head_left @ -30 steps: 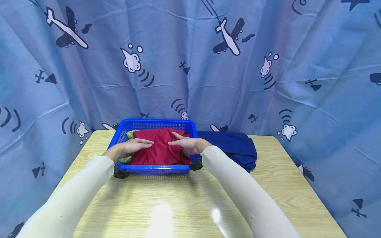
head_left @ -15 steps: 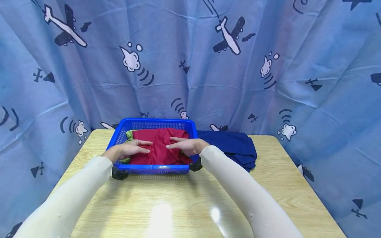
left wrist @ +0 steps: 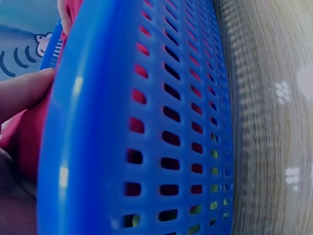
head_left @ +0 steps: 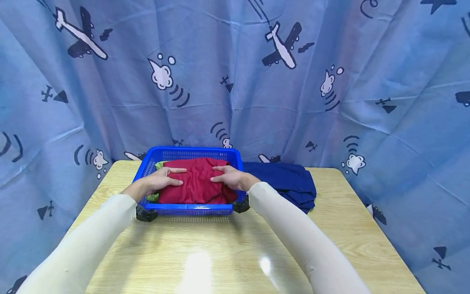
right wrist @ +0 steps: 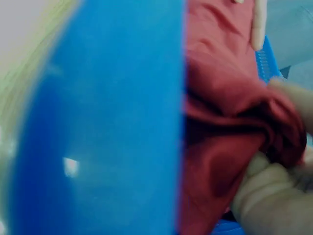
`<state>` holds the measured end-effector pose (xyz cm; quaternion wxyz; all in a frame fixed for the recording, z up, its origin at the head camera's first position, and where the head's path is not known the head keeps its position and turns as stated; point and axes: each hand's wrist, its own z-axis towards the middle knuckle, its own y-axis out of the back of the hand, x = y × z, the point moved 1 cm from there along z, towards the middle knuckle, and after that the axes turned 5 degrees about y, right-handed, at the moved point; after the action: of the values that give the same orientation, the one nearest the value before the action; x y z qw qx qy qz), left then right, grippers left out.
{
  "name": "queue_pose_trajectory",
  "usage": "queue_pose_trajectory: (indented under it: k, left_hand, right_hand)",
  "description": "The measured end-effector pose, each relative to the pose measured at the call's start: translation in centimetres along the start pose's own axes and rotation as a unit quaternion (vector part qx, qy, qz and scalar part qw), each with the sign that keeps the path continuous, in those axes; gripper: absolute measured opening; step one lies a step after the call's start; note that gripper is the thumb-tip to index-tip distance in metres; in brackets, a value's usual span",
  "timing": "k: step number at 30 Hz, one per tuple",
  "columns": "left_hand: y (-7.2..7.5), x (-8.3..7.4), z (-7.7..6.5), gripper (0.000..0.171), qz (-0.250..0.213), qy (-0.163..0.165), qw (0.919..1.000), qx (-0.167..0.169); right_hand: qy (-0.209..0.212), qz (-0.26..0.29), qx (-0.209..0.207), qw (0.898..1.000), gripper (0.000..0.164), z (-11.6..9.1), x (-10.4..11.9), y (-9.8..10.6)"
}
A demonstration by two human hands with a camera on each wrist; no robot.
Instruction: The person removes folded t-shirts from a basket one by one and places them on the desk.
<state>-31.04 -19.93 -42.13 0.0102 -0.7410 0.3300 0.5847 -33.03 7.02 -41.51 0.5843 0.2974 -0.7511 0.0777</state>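
Inside a blue plastic basket lies a folded red cloth, covering most of a light green cloth. My left hand grips the red cloth's left side, index finger and thumb spread on top; the left wrist view shows the thumb pressed against the fabric just behind the basket rim. On the other side my right hand grips the cloth's right end. Bunched red folds lie between its fingers in the right wrist view. Other fingertips are hidden by fabric.
A folded navy blue cloth lies on the wooden table, right beside the basket. Behind the table hangs a blue curtain with airplane prints. The basket's near wall stands between both wrists and the cloth.
Both hands have settled from flat over the red cloth to gripping its sides, thumbs parting from the fingers. The cloth has wrinkled between them. Basket and navy cloth stay put.
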Motion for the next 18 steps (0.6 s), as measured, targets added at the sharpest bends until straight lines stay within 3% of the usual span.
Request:
queue_pose_trajectory:
  k: [4,7,18]
  left_hand:
    - [0.2,-0.4,-0.3,0.068,-0.002,-0.001,1.0000,-0.008]
    - [0.3,-0.4,-0.5,0.070,-0.016,0.003,0.9997,-0.019]
    - [1.1,-0.5,-1.3,0.071,-0.026,-0.021,0.9993,-0.018]
  right_hand:
    - [0.018,-0.042,-0.039,0.998,0.065,-0.1,0.1,0.1]
    - [0.027,-0.041,-0.054,0.997,0.067,-0.3,0.2,0.0]
    - [0.033,0.030,-0.060,0.997,0.072,-1.4,1.1,0.4]
